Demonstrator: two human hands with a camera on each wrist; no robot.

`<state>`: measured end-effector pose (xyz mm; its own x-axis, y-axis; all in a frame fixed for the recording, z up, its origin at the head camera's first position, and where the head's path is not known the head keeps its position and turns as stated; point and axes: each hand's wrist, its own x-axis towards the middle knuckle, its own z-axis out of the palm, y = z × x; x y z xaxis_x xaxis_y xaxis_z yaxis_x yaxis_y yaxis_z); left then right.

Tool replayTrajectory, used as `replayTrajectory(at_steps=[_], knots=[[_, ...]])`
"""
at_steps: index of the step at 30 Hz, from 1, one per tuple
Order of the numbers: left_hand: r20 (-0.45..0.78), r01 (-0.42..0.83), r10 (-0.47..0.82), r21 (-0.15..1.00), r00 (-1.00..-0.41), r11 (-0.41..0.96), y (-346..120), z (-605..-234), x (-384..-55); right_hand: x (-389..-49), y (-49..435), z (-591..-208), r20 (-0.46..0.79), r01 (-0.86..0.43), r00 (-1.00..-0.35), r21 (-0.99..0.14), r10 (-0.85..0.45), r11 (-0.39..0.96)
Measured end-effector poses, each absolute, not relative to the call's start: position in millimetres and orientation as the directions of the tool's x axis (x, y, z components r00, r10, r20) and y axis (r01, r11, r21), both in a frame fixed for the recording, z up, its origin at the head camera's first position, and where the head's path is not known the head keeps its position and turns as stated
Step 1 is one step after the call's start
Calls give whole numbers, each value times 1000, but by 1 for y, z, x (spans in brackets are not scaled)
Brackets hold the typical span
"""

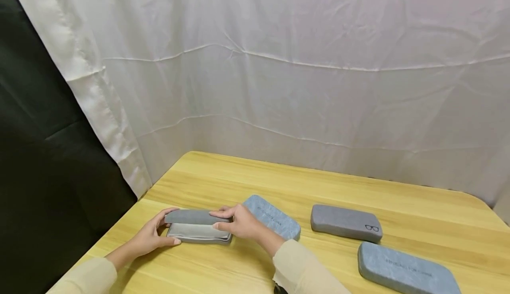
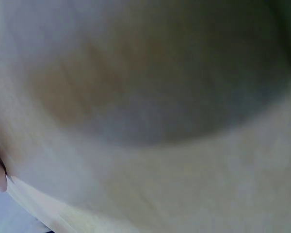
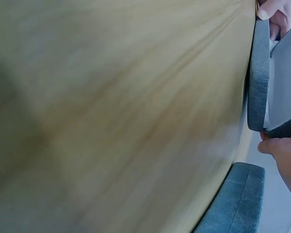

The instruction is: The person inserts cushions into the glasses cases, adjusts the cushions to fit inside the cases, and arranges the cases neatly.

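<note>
A grey glasses case lies partly open at the table's left, its lid raised and a pale lining showing inside. My left hand grips its left end, thumb at the front and fingers behind. At the other end my right hand holds the lid's right edge between thumb and fingers. The right wrist view shows the open case from its side, with the left hand at the far end and the right hand at the near one. Mostly blurred tabletop fills the left wrist view.
Right beside my right hand lies a blue glasses case. Farther right are a closed grey case with a glasses print and another blue case. A white curtain hangs behind the wooden table; dark cloth hangs at left.
</note>
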<state>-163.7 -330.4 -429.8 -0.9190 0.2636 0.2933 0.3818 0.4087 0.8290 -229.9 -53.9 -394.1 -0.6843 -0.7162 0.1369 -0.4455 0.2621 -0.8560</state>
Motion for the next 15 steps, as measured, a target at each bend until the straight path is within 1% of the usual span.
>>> replayTrajectory(at_steps=[5, 10, 15], knots=[[288, 386, 284, 833, -914, 397, -331, -428, -164, -227, -53, -394, 124, -452, -671, -850, -731, 271], [276, 381, 295, 835, -915, 398, -331, -428, -163, -225, -52, -395, 99, -459, -673, -833, -733, 309], [265, 369, 286, 829, -921, 420, -331, -428, -164, -223, -51, -395, 128, -545, -663, -758, -738, 359]])
